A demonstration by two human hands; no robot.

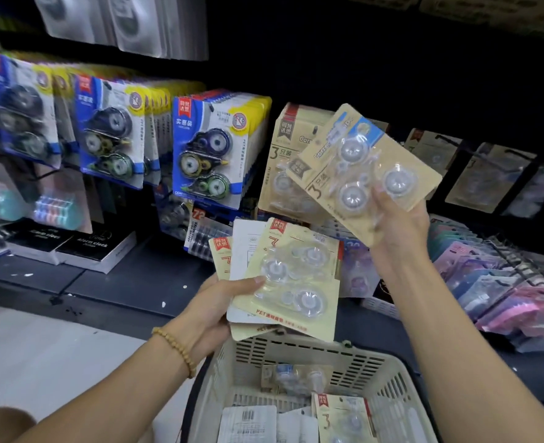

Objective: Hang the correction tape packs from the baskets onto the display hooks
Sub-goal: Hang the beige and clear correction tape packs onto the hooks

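Note:
My right hand (398,228) grips a beige correction tape pack (364,169) by its lower edge and holds it tilted, raised in front of the beige packs hanging on a hook (280,155). My left hand (213,310) holds a fanned stack of several beige packs (291,276) above the cream basket (388,375), thumb pressed on the top pack. More packs (344,417) lie in the basket, some face down.
Blue and yellow correction tape packs (206,151) hang in rows to the left. Dark packs (484,174) hang at the right, with pink and purple packs (503,279) below. Black alarm clock boxes (85,247) sit on the dark shelf.

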